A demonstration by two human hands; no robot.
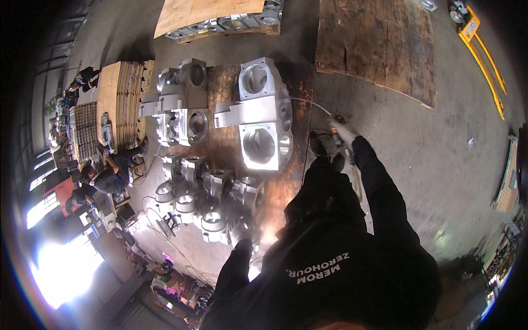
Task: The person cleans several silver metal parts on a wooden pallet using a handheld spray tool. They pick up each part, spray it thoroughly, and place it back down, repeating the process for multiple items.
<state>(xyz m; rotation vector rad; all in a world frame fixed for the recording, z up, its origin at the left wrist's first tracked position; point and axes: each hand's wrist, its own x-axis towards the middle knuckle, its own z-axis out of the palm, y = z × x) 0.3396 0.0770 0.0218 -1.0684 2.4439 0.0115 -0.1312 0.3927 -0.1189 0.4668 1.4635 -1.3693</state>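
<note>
My right hand point(345, 132), slightly smeared, is closed on what looks like an air blow gun. Its long thin, curved tube point(312, 102) runs left to a large machined metal casting point(258, 110). That casting has two big round bores and an arm sticking out to the left; it lies on a worn wooden board point(297, 148). Down at the lower left, my left hand point(242, 241) is beside a group of smaller ring-shaped castings point(212, 217). Glare and blur hide its fingers, and whether it touches a casting I cannot make out.
More castings point(184, 102) stand left of the large one. Beyond are wood-covered pallets point(212, 14) and a brown wooden sheet point(379, 49). A yellow pallet jack point(484, 60) is at the far right. Another person point(107, 173) bends at the left. A hose point(356, 179) hangs beside me.
</note>
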